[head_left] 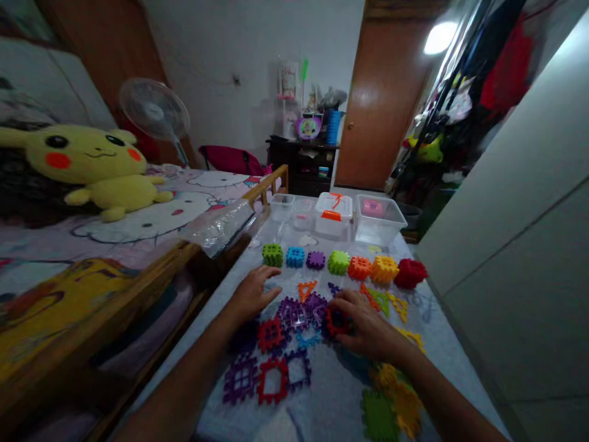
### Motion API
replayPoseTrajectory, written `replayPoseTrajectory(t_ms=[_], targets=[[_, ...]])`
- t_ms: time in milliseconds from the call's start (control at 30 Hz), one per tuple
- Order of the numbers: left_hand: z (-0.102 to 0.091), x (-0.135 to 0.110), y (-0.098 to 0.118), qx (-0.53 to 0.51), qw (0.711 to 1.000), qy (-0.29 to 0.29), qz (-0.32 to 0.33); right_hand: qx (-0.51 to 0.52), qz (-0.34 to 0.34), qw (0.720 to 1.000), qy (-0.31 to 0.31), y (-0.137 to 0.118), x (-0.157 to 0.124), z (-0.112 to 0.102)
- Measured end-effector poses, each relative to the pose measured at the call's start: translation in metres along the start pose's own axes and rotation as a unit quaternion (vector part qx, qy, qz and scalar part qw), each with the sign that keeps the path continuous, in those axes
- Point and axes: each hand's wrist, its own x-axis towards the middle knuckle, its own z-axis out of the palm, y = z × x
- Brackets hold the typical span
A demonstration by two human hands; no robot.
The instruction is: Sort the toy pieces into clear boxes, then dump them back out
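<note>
Right hand (365, 322) part-curled, thumb and fingers gripping red piece (329, 324); left hand (253, 293) loosely open, empty, near green stack (272, 255). Row of stacks (339, 263) split by colour, likely for easy telling-apart.

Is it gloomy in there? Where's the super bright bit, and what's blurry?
Head view: dim overall, except a washed-out white glow at upper right; head view: shiny glints on the clear plastic wrap; head view: the green tile near the bottom edge looks soft, not crisp.

Red toothed square (330, 323), beside purple pieces (293, 313)
</note>
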Motion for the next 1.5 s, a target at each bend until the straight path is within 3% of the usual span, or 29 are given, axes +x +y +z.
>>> replayPoseTrajectory(t_ms=[233,433,567,700,867,967,1100,1267,1500], targets=[[0.002,-0.008,-0.039,0.002,0.996,0.071,-0.053,0.003,0.016,1.0,0.003,0.001,0.002,-0.002],[0.006,-0.012,-0.041,-0.072,0.991,0.047,-0.104,-0.001,0.009,1.0,0.016,0.001,0.003,0.003],[0.006,-0.011,-0.043,-0.09,0.987,0.05,-0.123,-0.011,-0.015,0.998,0.068,0.003,-0.001,-0.004],[0.008,-0.011,-0.049,-0.098,0.985,0.047,-0.135,-0.029,0.003,0.989,0.146,0.027,-0.009,-0.047],[0.009,-0.011,-0.053,-0.101,0.985,0.03,-0.139,-0.104,0.135,0.963,0.209,0.102,-0.021,-0.122],[0.009,-0.01,-0.054,-0.099,0.983,0.032,-0.148,-0.12,0.196,0.958,0.17,0.147,-0.025,-0.147],[0.009,-0.009,-0.053,-0.107,0.981,0.039,-0.157,-0.124,0.197,0.965,0.117,0.177,-0.026,-0.152],[0.009,-0.009,-0.053,-0.104,0.981,0.037,-0.156,-0.136,0.2,0.967,0.078,0.185,-0.02,-0.143],[0.01,-0.01,-0.057,-0.11,0.981,0.038,-0.155,-0.123,0.217,0.966,0.071,0.188,-0.024,-0.141]])
